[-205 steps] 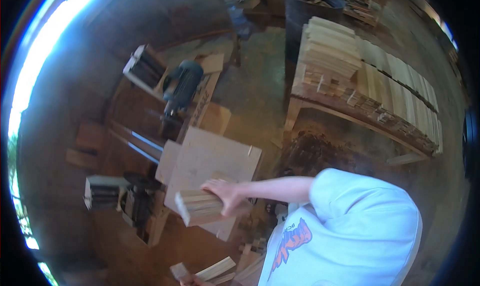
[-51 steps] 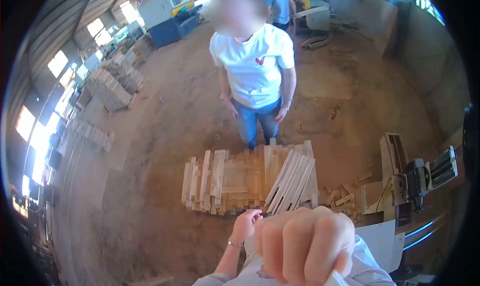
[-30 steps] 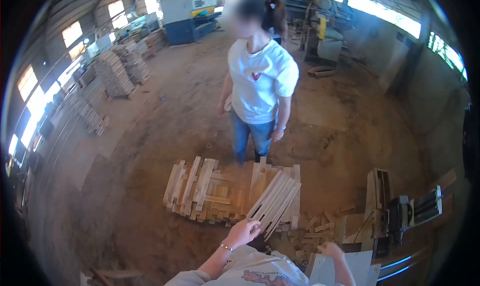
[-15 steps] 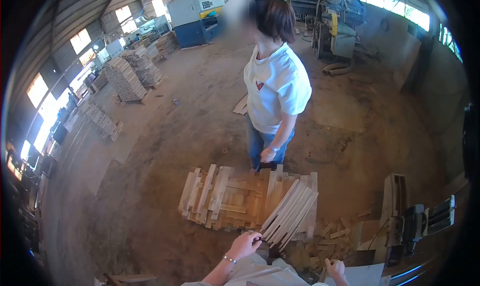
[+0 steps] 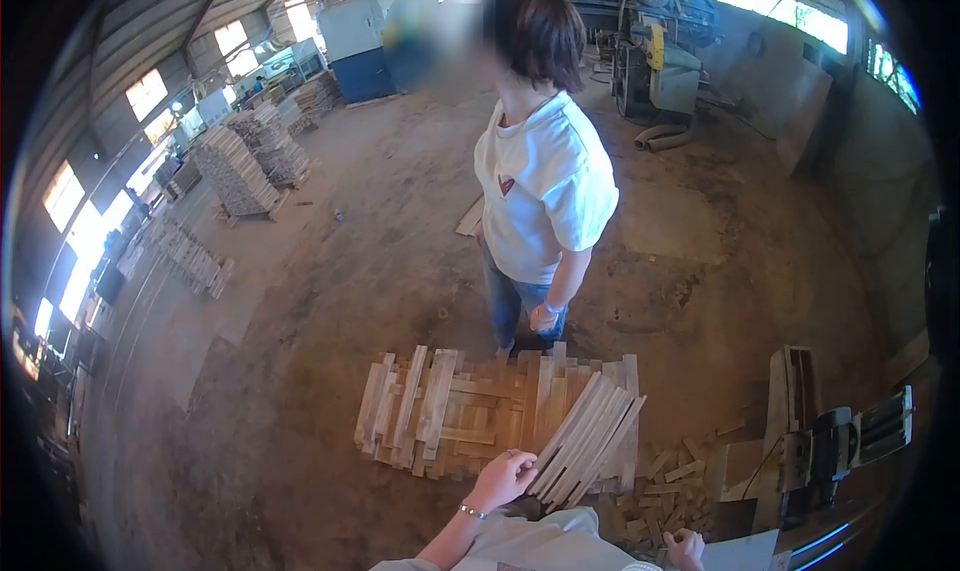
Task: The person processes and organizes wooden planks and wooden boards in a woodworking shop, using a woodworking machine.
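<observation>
My left hand [image 5: 505,479], with a bracelet at the wrist, is closed with curled fingers beside the near end of a slanted bundle of narrow wood strips [image 5: 588,441]. Whether it touches the strips or holds anything is hidden. The bundle lies on the right part of a low stack of wood boards [image 5: 470,411]. Low at the right, my right hand [image 5: 684,549] has its fingers bent together, over the edge of a pale flat panel [image 5: 740,551]. What it holds, if anything, is too small to make out.
A person in a white T-shirt [image 5: 545,181] stands just beyond the stack. Short wood offcuts [image 5: 680,476] lie in a heap at the right. Beside them stands a machine [image 5: 835,446]. Tall wood stacks [image 5: 235,171] and large machines [image 5: 660,61] stand further back.
My left hand has moved slightly right and up along the strips' near end. My right hand sits a little lower. The view has shifted slightly; the other person's head and arm have moved a little.
</observation>
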`<state>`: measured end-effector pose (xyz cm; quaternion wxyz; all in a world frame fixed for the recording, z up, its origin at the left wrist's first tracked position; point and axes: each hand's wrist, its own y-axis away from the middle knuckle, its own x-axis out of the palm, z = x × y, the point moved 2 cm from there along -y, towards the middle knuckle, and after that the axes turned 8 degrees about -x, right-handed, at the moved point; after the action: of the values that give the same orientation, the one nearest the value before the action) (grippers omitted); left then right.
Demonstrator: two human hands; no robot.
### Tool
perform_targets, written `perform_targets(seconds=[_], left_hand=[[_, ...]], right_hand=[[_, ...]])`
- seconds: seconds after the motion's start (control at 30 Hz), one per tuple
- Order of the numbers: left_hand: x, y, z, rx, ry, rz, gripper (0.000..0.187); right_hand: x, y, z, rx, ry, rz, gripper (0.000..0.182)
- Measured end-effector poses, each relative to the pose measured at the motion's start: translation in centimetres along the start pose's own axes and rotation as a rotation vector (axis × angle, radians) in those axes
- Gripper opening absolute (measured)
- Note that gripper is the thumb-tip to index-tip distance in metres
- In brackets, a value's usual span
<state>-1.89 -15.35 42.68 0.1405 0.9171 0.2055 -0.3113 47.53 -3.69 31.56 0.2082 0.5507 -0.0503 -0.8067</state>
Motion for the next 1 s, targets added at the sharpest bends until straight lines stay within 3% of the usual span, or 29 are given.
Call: perform_targets(seconds=[0.07,0.17,0.27,0.37,0.4,0.5,0.87,0.97,1.0], left_hand=[[-0.1,-1.0,0.1,-0.029,-0.024,0.033,0.023],[0.1,-1.1,0.6,-0.019,-0.026,0.028,0.023],[-0.3,-2.1,1.7,0.005,-0.048,0.026,0.024],[-0.7,-1.6,1.5,-0.005,-0.080,0.070,0.025],[-0.8,-1.8,1.7,-0.001,-0.082,0.076,0.025],[-1.0,-2.5,1.9,-0.005,-0.103,0.116,0.026],[0.9,-1.0,6.6,-0.050,-0.314,0.406,0.045],[-0.2,-0.8,6.3,-0.185,-0.282,0.415,0.041],[-0.2,-0.7,7.3,-0.150,-0.318,0.361,0.041]], right_hand=[[-0.7,-0.3,0.0,0.047,0.022,0.036,0.037],[-3.7,0.4,3.4,-0.012,0.013,0.120,0.048],[-3.5,0.2,3.5,0.040,0.029,0.148,0.044],[-1.1,-0.1,1.0,-0.003,0.015,0.022,0.036],[-1.3,-0.1,1.0,0.000,0.031,0.084,0.044],[-1.4,-0.8,1.1,-0.059,0.082,0.221,0.044],[-1.6,-0.6,2.0,0.022,0.049,0.237,0.044],[-2.0,-0.6,2.2,0.035,0.040,0.219,0.043],[-1.6,-0.6,2.2,0.046,0.046,0.192,0.042]])
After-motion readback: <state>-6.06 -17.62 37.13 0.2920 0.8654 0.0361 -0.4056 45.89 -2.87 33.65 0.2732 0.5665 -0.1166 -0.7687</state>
